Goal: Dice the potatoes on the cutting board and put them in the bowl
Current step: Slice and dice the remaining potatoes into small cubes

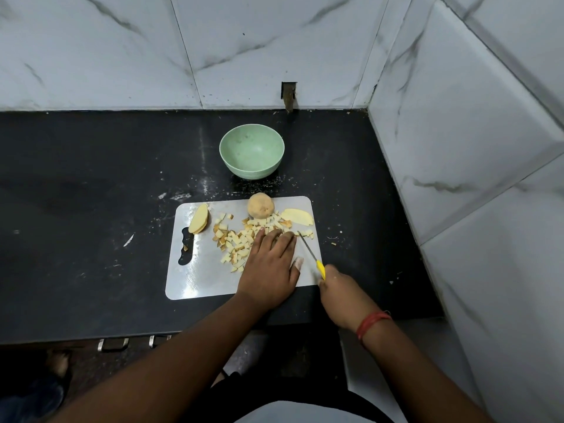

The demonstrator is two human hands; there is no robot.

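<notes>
A grey cutting board (198, 279) lies on the black counter. Several potato dice (236, 242) are heaped on its middle. A whole unpeeled potato (260, 206) sits at the board's far edge. Stacked slices (199, 218) lean at the far left, and flat slices (297, 216) lie at the far right. My left hand (270, 268) rests palm down on the board, fingers pressing on potato pieces beside the blade. My right hand (341, 294) grips a yellow-handled knife (309, 253), its blade tip down by the left fingertips. The empty green bowl (251, 151) stands behind the board.
Marble-tiled walls close off the back and the right side of the counter (76, 209). A small dark bracket (288, 96) sticks out of the back wall behind the bowl. Crumbs and scraps lie scattered around the board. The counter's front edge runs below the board.
</notes>
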